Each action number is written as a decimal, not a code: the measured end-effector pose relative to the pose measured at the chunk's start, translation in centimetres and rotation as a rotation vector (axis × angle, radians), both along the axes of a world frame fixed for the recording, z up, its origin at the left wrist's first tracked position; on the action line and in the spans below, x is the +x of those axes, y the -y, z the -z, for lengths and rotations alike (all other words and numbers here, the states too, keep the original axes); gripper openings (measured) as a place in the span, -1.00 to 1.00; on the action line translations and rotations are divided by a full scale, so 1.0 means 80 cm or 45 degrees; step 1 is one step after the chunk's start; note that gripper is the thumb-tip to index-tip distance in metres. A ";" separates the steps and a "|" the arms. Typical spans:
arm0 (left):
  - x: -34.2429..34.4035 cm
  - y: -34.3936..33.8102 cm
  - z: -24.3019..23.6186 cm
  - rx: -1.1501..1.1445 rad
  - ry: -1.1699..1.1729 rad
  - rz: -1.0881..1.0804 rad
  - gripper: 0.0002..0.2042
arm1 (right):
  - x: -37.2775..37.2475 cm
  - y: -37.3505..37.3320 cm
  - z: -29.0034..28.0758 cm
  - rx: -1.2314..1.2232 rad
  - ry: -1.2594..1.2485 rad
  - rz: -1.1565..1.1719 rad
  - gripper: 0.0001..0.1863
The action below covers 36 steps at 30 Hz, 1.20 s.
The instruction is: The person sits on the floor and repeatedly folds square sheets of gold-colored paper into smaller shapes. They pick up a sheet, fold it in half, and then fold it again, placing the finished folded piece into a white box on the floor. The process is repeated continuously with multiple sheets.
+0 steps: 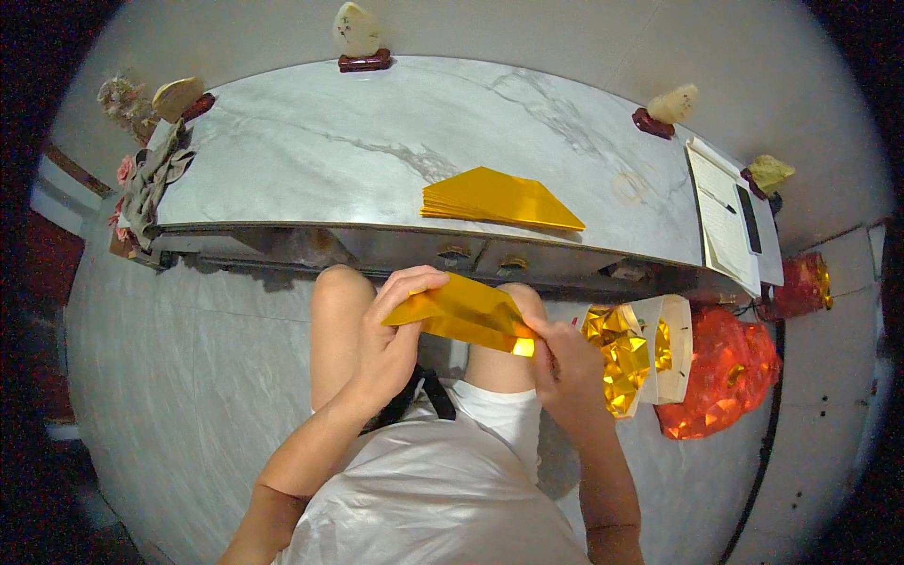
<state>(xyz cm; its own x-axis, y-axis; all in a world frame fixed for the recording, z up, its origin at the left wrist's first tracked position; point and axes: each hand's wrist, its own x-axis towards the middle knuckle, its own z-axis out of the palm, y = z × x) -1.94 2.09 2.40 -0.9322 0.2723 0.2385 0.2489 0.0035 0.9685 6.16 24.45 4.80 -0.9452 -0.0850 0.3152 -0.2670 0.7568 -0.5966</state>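
A folded piece of shiny gold paper (466, 313) is held above my lap, between both hands. My left hand (400, 315) grips its left end, with the fingers over the top edge. My right hand (565, 363) pinches its right end, where the foil catches the light. Beyond the paper, a stack of flat, folded gold papers (499, 198) lies near the front edge of the marble-patterned cabinet top (311, 141).
On the floor at right stand an open box (673, 348) of gold folded pieces and a red plastic bag (720, 377). A notebook (725, 217) with a pen and black phone (749, 218) lies at the cabinet's right end. Stones on stands (365, 62) line the back.
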 end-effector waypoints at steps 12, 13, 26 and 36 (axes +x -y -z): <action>0.009 -0.001 -0.007 0.007 0.092 0.177 -0.62 | 0.004 -0.004 0.008 -0.122 0.110 0.075 -0.71; 0.010 0.000 0.000 0.040 0.108 0.200 -0.62 | 0.005 -0.005 0.008 -0.132 0.115 0.080 -0.72; 0.025 -0.008 0.004 -0.221 0.000 0.041 -0.72 | 0.013 0.008 0.008 -0.091 0.303 0.154 -0.73; 0.034 -0.007 0.001 -0.433 0.115 0.082 -0.64 | 0.006 0.021 0.014 -0.118 0.209 0.176 -0.66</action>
<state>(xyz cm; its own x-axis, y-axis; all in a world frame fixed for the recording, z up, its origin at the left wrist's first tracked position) 0.80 2.67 2.35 -0.9238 0.3806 0.0413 0.1722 0.3167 0.9328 6.64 22.81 3.67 -0.9850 0.0713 0.1569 -0.0582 0.7195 -0.6921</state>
